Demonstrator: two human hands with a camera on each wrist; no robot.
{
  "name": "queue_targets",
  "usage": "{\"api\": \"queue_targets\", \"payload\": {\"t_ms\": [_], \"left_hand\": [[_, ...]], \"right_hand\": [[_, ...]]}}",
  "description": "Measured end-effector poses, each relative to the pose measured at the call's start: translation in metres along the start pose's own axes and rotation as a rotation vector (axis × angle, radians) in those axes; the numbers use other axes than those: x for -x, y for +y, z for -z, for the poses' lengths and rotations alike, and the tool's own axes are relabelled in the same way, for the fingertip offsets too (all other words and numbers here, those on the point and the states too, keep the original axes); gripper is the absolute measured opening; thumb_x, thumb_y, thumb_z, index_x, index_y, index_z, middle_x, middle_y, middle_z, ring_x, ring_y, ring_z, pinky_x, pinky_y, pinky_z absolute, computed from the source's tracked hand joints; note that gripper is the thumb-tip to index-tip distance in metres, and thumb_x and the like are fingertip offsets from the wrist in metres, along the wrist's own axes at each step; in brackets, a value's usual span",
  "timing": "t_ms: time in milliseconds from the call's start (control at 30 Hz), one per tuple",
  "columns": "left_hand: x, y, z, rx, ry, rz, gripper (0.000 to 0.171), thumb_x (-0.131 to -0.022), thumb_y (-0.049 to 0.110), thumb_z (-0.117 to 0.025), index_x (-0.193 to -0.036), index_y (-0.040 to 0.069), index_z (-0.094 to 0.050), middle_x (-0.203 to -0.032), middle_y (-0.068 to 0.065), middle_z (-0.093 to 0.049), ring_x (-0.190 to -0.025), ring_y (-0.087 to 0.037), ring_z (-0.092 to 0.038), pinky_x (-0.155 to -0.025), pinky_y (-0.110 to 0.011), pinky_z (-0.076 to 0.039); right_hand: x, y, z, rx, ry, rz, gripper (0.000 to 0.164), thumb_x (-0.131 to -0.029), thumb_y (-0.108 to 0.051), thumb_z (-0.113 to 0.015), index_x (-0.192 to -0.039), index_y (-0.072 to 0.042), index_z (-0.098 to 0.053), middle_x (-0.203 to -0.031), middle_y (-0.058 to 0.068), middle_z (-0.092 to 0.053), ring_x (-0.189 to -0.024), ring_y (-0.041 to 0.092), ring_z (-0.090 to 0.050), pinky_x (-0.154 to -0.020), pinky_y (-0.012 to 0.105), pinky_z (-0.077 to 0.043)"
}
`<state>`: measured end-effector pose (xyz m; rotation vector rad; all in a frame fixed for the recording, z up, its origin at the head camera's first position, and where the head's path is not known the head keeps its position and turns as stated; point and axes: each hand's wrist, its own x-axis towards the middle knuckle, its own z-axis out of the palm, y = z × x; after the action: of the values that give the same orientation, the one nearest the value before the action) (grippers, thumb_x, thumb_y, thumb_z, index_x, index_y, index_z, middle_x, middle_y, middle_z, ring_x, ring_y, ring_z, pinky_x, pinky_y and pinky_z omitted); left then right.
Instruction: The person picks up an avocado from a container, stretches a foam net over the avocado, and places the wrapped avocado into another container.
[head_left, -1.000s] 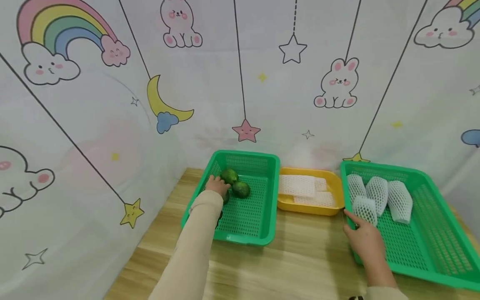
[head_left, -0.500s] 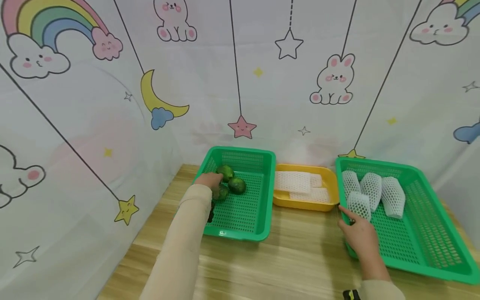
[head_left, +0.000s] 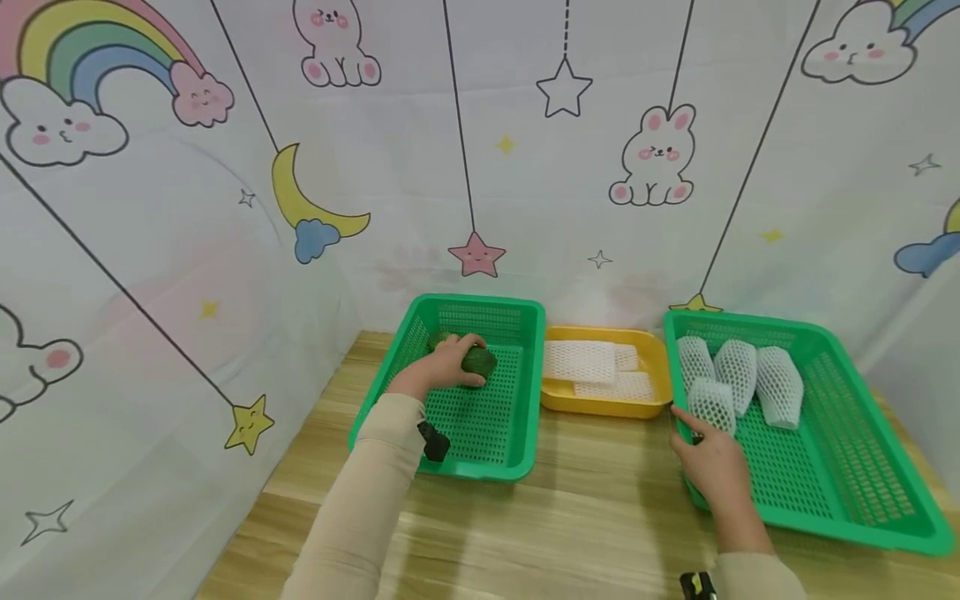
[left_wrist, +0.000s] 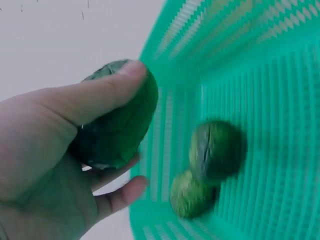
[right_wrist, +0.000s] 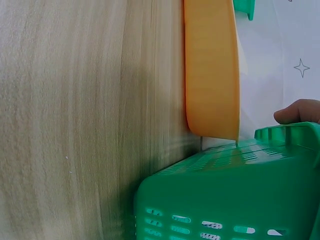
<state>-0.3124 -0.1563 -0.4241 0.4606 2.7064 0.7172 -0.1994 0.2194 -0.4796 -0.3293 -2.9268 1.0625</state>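
Avocado (left_wrist: 130,122) sits between left thumb (left_wrist: 102,97) and seemingly curled fingers (left_wrist: 122,197).

White, lightly creased cloth walls (head_left: 408,158) meet at an angle behind a pale wood-grain tabletop (head_left: 592,500), printed in cartoon style — rainbow (head_left: 112,37), yellow moon (head_left: 288,190), winking bunny (head_left: 651,171), stars (head_left: 477,255) on dark lines (head_left: 460,117) — all in soft, even light

Along the counter (head_left: 600,492), one basket (head_left: 480,437) sits left of the frame's centre, the tray (head_left: 607,407) just beside it, another basket (head_left: 813,483) at lower right. Two avocados (left_wrist: 216,151) lie in the left one, nets (head_left: 581,361) in the tray, four netted pieces (head_left: 780,387) in the right one's left half. Behind hangs a sheet (head_left: 540,192).
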Motion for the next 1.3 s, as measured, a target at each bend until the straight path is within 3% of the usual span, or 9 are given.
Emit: {"api": "queue_targets", "payload": {"t_ms": [133, 400, 533, 767, 1000, 1133, 1300], "left_hand": [[0.004, 0.016, -0.012, 0.095, -0.005, -0.048, 0.059, -0.092, 0.030, -0.059, -0.141, 0.016, -0.029, -0.134, -0.019, -0.028, -0.120, -0.033, -0.039, -0.092, -0.047, -0.038], [0.023, 0.058, -0.038, 0.283, 0.102, -0.213, 0.050, -0.097, 0.028, -0.049, -0.141, 0.017, -0.027, -0.132, -0.015, -0.029, -0.119, -0.030, -0.034, -0.095, -0.048, -0.034], [0.029, 0.075, -0.055, 0.271, 0.172, -0.258, 0.049, -0.095, 0.026, -0.053, -0.139, 0.020, -0.032, -0.136, -0.011, -0.032, -0.121, -0.029, -0.028, -0.095, -0.049, -0.030], [0.022, 0.096, -0.084, 0.299, 0.250, -0.293, 0.047, -0.088, 0.014, -0.064, -0.131, 0.021, -0.046, -0.135, -0.005, -0.038, -0.120, -0.027, -0.033, -0.087, -0.044, -0.041], [0.018, 0.117, -0.104, 0.359, 0.230, -0.202, 0.055, -0.085, 0.012, -0.067, -0.134, 0.017, -0.043, -0.135, -0.007, -0.042, -0.115, -0.026, -0.042, -0.084, -0.039, -0.045], [0.010, 0.126, -0.126, 0.330, 0.224, -0.174, 0.054, -0.082, 0.013, -0.069, -0.131, 0.019, -0.048, -0.130, -0.007, -0.043, -0.114, -0.025, -0.043, -0.084, -0.037, -0.045], [0.003, 0.130, -0.160, 0.375, 0.221, -0.075, 0.052, -0.080, 0.011, -0.071, -0.128, 0.020, -0.052, -0.122, -0.008, -0.042, -0.111, -0.026, -0.045, -0.082, -0.039, -0.046]], "right_hand": [[-0.001, -0.001, -0.003, -0.004, -0.001, 0.006, 0.048, -0.089, -0.022, -0.051, -0.136, -0.011, -0.048, -0.061, 0.004, -0.044, -0.055, 0.018, -0.042, -0.049, 0.031, -0.035], [-0.003, -0.001, -0.005, -0.005, -0.001, -0.001, 0.048, -0.090, -0.023, -0.052, -0.137, -0.013, -0.047, -0.060, 0.004, -0.043, -0.056, 0.019, -0.043, -0.049, 0.031, -0.035], [-0.003, -0.002, -0.006, -0.009, -0.010, 0.002, 0.049, -0.090, -0.023, -0.052, -0.137, -0.014, -0.047, -0.065, 0.005, -0.045, -0.058, 0.019, -0.043, -0.049, 0.031, -0.035], [-0.002, -0.002, -0.006, -0.027, -0.010, -0.002, 0.049, -0.089, -0.021, -0.052, -0.137, -0.013, -0.047, -0.060, 0.004, -0.043, -0.053, 0.018, -0.042, -0.047, 0.031, -0.036], [-0.002, -0.001, -0.004, -0.030, -0.023, -0.008, 0.050, -0.089, -0.021, -0.051, -0.138, -0.013, -0.046, -0.060, 0.004, -0.042, -0.053, 0.017, -0.041, -0.047, 0.031, -0.036], [-0.003, 0.001, -0.001, -0.034, -0.015, -0.005, 0.049, -0.089, -0.021, -0.051, -0.138, -0.012, -0.046, -0.061, 0.004, -0.044, -0.051, 0.017, -0.041, -0.046, 0.031, -0.036], [-0.003, 0.002, 0.000, -0.022, 0.005, 0.012, 0.048, -0.089, -0.021, -0.050, -0.137, -0.012, -0.048, -0.074, 0.011, -0.054, -0.055, 0.019, -0.043, -0.047, 0.031, -0.037]]}}
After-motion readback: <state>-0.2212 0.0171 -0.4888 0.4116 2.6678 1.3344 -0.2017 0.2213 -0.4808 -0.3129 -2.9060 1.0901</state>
